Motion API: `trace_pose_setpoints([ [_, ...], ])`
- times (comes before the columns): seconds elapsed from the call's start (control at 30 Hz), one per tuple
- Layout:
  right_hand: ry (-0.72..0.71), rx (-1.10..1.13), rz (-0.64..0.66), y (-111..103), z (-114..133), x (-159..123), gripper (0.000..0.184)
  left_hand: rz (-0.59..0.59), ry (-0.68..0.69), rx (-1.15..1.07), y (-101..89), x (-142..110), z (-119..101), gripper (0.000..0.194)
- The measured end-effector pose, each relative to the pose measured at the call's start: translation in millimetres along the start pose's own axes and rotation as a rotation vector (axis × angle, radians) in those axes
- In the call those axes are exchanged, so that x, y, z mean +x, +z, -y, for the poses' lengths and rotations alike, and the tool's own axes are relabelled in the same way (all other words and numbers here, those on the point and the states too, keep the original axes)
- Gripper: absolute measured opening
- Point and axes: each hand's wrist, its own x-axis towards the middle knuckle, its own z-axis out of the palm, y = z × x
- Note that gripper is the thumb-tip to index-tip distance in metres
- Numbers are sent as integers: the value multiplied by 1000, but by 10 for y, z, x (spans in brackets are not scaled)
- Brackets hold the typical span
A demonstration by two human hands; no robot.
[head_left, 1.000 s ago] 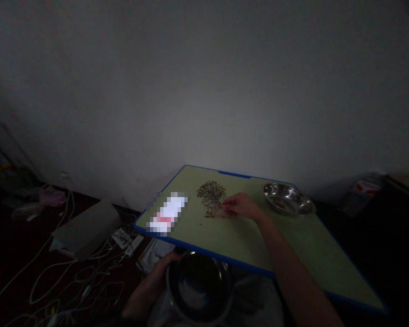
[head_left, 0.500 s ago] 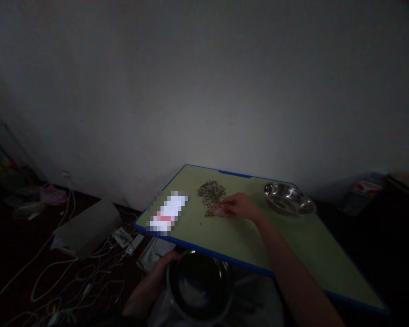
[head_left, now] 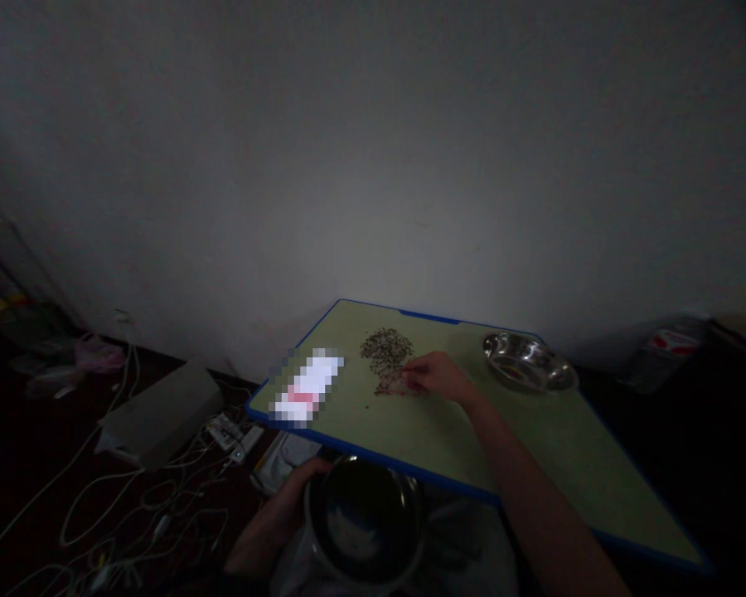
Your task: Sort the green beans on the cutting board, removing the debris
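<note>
My left hand [head_left: 307, 481] grips the rim of a round metal bowl [head_left: 366, 522] below the table's front edge; the inside of the bowl is dark. On the pale green table top [head_left: 341, 456], many small dark grains or beans [head_left: 386, 348] lie loosely scattered. My right hand [head_left: 435, 376] is at their near right side, with its fingertips pressed together among reddish bits [head_left: 390, 385]. Too small or hidden to make out is whatever those fingers pinch. A lone dark speck lies nearer the front edge.
A shiny steel basin [head_left: 528, 362] stands on the table's right side. At the left lies a blurred-out bright phone-like object [head_left: 307, 390]. Tangled white cables [head_left: 155, 497], a grey box [head_left: 162, 414] and a pink bag [head_left: 98, 354] are on the floor. Behind the table rises a wall [head_left: 410, 166].
Both hands stay almost where they were. The fingers of my right hand remain at the grains, with barely any shift. The view moves very slightly.
</note>
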Motion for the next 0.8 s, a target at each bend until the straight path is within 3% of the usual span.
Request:
trace_pose_setpoints([
  [0.2, -16, 23, 17, -3, 18, -11, 27, 5, 44, -9, 15, -4, 13, 21],
  [0.33, -40, -4, 7, 14, -8, -5, 26, -61, 23, 19, 17, -10, 12, 23],
  [0.53, -28, 31, 8, 51, -17, 5, 26, 0, -3, -16, -5, -6, 12, 22],
  [0.8, -60, -16, 16, 46, -13, 6, 26, -24, 8, 9, 28, -22, 4, 25],
])
